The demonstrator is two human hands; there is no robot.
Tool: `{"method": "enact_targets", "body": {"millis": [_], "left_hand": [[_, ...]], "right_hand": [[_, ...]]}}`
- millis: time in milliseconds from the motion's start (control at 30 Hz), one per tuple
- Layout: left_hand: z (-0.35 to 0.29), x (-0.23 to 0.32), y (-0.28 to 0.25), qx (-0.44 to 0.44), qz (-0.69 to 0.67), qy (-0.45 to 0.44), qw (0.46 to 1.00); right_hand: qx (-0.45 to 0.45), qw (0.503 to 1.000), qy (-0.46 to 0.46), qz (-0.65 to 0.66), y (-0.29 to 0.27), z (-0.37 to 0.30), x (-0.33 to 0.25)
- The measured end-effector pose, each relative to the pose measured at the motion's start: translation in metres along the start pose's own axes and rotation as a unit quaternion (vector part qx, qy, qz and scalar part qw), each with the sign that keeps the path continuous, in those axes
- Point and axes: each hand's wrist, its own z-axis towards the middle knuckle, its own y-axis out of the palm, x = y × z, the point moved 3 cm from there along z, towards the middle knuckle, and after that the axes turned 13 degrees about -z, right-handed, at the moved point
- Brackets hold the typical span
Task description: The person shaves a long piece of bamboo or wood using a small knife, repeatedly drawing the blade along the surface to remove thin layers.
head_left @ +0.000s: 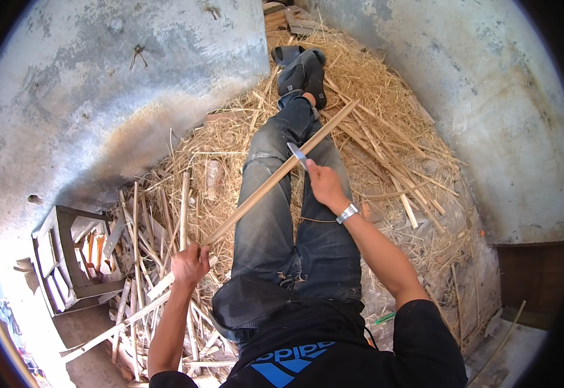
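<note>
A long, flat strip of pale split wood or bamboo (265,187) lies slantwise across my outstretched legs, its far end near my ankles. My left hand (190,264) is closed round its near end, beside my left thigh. In my right hand (326,185) is a knife (297,154), gripped by the handle, which my fingers mostly hide. Its short, bright blade lies over the strip at about knee height. Whether the edge touches the wood, I cannot tell.
Straw-like shavings (385,84) cover the floor around my legs. More split strips (385,155) lie to the right of my shins. At left, several sticks (136,258) lean beside a dark metal frame (68,258). Worn pale walls (165,77) rise on both sides.
</note>
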Motion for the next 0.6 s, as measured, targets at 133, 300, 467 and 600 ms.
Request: {"method": "enact_targets", "body": {"millis": [133, 300, 467, 600], "left_hand": [[0.025, 0.024, 0.014, 0.015, -0.027, -0.005, 1.0], [0.093, 0.082, 0.04, -0.006, -0.073, -0.081, 0.994], [0.135, 0.112, 0.046, -0.065, -0.088, -0.136, 0.985], [0.131, 0.114, 0.036, -0.079, -0.105, -0.149, 0.98]], "right_hand": [[-0.048, 0.998, -0.032, 0.026, 0.027, -0.03, -0.034], [-0.09, 0.993, -0.056, 0.048, 0.039, -0.05, -0.064], [-0.183, 0.979, -0.02, 0.091, 0.027, -0.048, -0.055], [-0.173, 0.98, 0.026, 0.093, 0.018, -0.041, -0.037]]}}
